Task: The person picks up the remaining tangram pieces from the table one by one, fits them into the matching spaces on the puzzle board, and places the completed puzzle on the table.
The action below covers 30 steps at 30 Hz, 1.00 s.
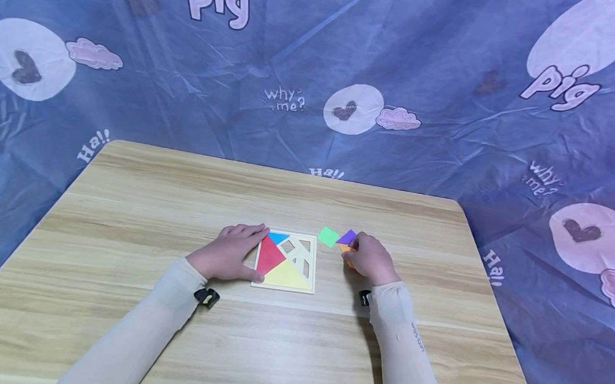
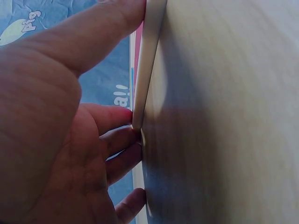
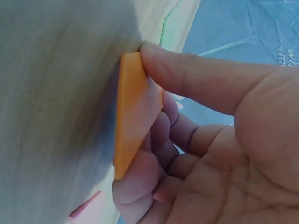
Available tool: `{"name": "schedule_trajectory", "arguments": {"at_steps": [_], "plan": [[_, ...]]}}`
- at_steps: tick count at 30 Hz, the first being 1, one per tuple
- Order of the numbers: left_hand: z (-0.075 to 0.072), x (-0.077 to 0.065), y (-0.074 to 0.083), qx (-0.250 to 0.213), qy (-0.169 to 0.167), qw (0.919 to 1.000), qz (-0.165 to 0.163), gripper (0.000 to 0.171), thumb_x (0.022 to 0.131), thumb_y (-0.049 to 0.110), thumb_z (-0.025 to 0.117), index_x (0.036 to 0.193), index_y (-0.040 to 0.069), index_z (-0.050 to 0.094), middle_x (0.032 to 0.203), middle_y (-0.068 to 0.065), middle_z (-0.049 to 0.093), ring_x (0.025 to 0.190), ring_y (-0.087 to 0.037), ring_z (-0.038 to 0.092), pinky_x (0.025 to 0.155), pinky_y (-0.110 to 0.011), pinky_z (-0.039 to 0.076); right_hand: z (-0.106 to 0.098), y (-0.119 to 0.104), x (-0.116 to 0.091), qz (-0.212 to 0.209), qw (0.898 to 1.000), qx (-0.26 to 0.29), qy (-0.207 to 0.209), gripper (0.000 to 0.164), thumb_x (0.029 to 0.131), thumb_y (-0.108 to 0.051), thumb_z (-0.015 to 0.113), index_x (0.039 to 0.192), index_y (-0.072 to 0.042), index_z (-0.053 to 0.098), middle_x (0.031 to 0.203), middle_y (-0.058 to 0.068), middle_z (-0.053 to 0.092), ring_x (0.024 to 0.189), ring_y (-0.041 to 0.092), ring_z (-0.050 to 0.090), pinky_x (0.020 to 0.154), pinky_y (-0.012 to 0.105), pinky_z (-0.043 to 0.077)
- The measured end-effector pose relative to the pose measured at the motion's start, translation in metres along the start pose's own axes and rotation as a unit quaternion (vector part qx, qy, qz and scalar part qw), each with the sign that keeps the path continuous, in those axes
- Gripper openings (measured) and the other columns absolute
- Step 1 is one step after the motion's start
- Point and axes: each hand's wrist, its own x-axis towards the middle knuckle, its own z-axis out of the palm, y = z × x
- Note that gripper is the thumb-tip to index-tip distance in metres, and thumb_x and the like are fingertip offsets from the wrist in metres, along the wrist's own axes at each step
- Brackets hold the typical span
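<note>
A square tangram board (image 1: 281, 289) lies flat on the table, with a red piece (image 1: 269, 256), a yellow piece (image 1: 288, 276) and a blue piece (image 1: 277, 238) set in it. Several cut-outs show at its right. My left hand (image 1: 232, 251) holds the board's left side, thumb at the near corner and forefinger at the far corner. To the right of the board, my right hand (image 1: 373, 260) pinches an orange tangram piece (image 3: 133, 107) by its edges, tilted up from the table. A purple piece (image 1: 345, 237) lies beside these fingers, partly hidden, and a green square (image 1: 328, 236) sits left of it.
The wooden table (image 1: 179, 189) extends around the board on every side. Behind it hangs a blue printed cloth (image 1: 274, 53). Low in the right wrist view, a pinkish-red piece (image 3: 86, 206) lies on the table near the right hand.
</note>
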Motion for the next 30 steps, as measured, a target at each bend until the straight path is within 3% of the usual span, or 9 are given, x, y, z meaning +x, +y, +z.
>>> {"name": "schedule_trajectory", "arguments": {"at_steps": [10,17,21,30], "plan": [[-0.002,-0.001,0.002,0.000,0.005,1.0000,0.006,0.111,0.083,0.062,0.078,0.164,0.007,0.027,0.169,-0.012,0.027,0.153,-0.035,0.028,0.121,-0.059,0.021,-0.002,-0.002,-0.004,-0.020,0.999,0.026,-0.009,0.013,0.095,-0.019,0.068,0.094,-0.006,0.067,0.094,0.009,0.067,0.083,0.024,0.058,0.078,0.040,0.049],[-0.001,-0.001,0.002,0.001,0.005,1.0000,0.006,0.110,0.083,0.062,0.079,0.164,0.007,0.027,0.169,-0.012,0.028,0.153,-0.035,0.028,0.121,-0.059,0.021,-0.005,-0.007,-0.007,-0.036,0.996,0.075,-0.023,0.014,0.098,-0.017,0.068,0.089,-0.007,0.065,0.087,0.006,0.063,0.077,0.021,0.055,0.071,0.034,0.046],[-0.002,-0.002,0.003,-0.002,0.005,1.0000,0.004,0.110,0.083,0.061,0.079,0.164,0.006,0.027,0.169,-0.013,0.028,0.153,-0.035,0.028,0.121,-0.059,0.021,-0.005,-0.011,-0.007,-0.047,0.992,0.112,-0.028,0.012,0.099,-0.016,0.069,0.091,-0.007,0.066,0.089,0.005,0.063,0.076,0.019,0.056,0.071,0.032,0.046],[-0.001,-0.001,0.001,-0.003,0.005,1.0000,0.004,0.111,0.083,0.063,0.078,0.164,0.007,0.026,0.169,-0.012,0.027,0.153,-0.035,0.027,0.121,-0.059,0.020,-0.005,-0.014,-0.008,-0.049,0.990,0.128,-0.016,0.012,0.099,-0.019,0.069,0.095,-0.007,0.067,0.085,0.004,0.061,0.076,0.018,0.054,0.072,0.031,0.044]]}}
